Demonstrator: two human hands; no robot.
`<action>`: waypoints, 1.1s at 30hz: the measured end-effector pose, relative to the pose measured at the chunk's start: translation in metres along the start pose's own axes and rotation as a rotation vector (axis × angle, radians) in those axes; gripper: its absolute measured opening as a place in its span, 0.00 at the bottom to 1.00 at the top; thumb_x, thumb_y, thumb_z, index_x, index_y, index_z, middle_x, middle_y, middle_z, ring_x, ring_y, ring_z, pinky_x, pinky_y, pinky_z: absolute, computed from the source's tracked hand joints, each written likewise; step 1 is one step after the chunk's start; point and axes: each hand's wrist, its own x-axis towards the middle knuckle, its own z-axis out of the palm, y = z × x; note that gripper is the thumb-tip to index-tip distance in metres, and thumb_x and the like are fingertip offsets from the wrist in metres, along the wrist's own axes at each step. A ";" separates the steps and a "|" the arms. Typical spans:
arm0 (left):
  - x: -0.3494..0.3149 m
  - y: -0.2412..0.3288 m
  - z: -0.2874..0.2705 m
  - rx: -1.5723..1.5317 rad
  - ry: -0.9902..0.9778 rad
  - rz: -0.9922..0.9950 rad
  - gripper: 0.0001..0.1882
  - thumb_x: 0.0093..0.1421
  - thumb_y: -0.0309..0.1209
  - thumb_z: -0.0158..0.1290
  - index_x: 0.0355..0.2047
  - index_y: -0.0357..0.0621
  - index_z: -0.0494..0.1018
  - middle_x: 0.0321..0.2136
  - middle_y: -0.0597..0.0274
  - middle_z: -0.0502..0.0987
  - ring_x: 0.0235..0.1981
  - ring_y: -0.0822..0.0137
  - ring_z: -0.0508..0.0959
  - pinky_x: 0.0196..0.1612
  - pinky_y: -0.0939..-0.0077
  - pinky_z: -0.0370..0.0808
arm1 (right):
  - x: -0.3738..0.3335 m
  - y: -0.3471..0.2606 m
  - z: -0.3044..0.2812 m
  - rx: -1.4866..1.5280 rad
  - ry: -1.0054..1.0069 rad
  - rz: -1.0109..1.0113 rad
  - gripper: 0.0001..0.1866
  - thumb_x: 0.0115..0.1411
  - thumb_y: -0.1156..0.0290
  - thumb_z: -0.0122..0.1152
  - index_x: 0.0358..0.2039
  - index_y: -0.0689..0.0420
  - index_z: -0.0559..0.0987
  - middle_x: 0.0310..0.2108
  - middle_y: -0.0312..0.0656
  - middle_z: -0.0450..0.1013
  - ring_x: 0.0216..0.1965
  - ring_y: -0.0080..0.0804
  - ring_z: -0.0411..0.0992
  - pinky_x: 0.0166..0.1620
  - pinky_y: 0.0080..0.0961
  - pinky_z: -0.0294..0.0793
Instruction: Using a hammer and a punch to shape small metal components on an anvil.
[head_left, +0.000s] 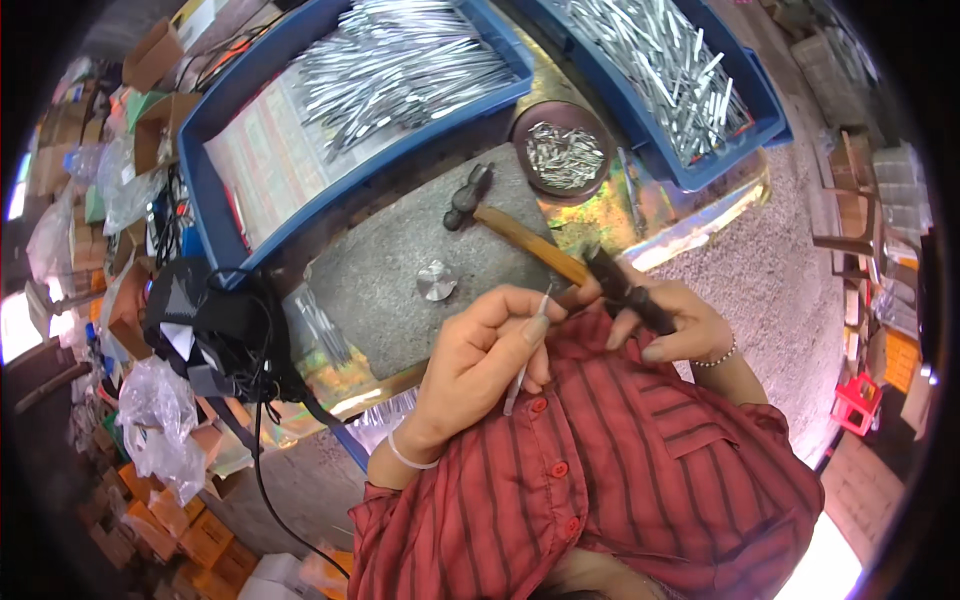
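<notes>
Left fingers [526, 334] pinch metal strip [514, 396]; right fingers [672, 346] clasp dark tool [606, 274]

Thin silvery metal strip [515, 390]: pinched in the left hand [490, 350], steeply tilted, top leaning right, both ends exposed. Dark, hammer-like tool [608, 273]: gripped in the right hand [690, 322], slanted down rightward, partly hidden by fingers.

The left hand [485, 350] is pinched, its thumb [512, 349] set against the bent forefinger, the other fingers curled beneath. Just to its right, the right hand [695, 322] is curled in a grip, reaching inward toward the left one. The left forearm [392, 468] rises from below its hand, the right forearm [740, 380] from beyond its own wrist [716, 368]
</notes>
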 end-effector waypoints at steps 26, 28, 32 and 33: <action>-0.024 -0.001 -0.023 -0.237 -0.082 -0.093 0.13 0.63 0.30 0.40 0.39 0.31 0.66 0.14 0.57 0.70 0.11 0.71 0.68 0.16 0.85 0.66 | 0.047 0.017 0.027 -0.249 -0.184 -0.073 0.08 0.48 0.74 0.58 0.30 0.61 0.78 0.46 0.48 0.64 0.47 0.41 0.65 0.50 0.34 0.63; -0.026 -0.001 -0.023 -0.268 -0.093 -0.095 0.12 0.63 0.30 0.40 0.40 0.31 0.66 0.14 0.57 0.70 0.11 0.71 0.68 0.16 0.85 0.66 | 0.050 0.015 0.025 -0.307 -0.208 -0.110 0.08 0.47 0.75 0.58 0.30 0.61 0.77 0.44 0.49 0.65 0.46 0.41 0.66 0.49 0.33 0.65; -0.028 -0.003 -0.026 -0.298 -0.095 -0.090 0.11 0.64 0.30 0.38 0.39 0.36 0.67 0.16 0.62 0.71 0.13 0.77 0.69 0.18 0.89 0.65 | 0.055 0.008 0.026 -0.539 -0.240 -0.193 0.07 0.48 0.75 0.61 0.27 0.62 0.73 0.43 0.50 0.66 0.41 0.40 0.68 0.43 0.28 0.67; -0.029 -0.002 -0.027 -0.301 -0.094 -0.088 0.11 0.64 0.30 0.38 0.39 0.36 0.67 0.16 0.62 0.71 0.13 0.77 0.69 0.18 0.89 0.65 | 0.056 0.007 0.027 -0.539 -0.243 -0.192 0.07 0.48 0.75 0.61 0.27 0.62 0.73 0.43 0.50 0.66 0.41 0.40 0.68 0.43 0.28 0.67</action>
